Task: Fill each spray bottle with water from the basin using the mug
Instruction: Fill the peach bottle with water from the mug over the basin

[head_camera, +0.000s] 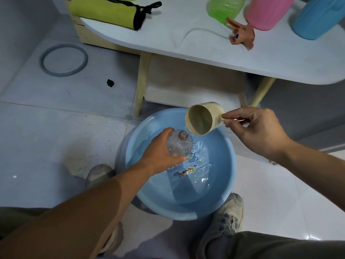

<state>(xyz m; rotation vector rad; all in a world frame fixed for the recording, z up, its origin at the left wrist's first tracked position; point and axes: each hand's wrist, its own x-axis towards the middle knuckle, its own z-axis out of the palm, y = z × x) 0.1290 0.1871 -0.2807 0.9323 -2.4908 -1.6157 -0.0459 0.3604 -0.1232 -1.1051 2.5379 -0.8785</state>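
Clear ribbed plastic bottle (179, 146), glossy blue plastic basin (220, 202), matt cream mug (202, 118)

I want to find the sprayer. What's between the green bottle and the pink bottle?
The head view shows a brown spray head lying on the white table, between the green bottle and the pink bottle.

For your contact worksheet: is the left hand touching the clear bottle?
Touching. The head view shows the left hand curled round the clear bottle over the basin.
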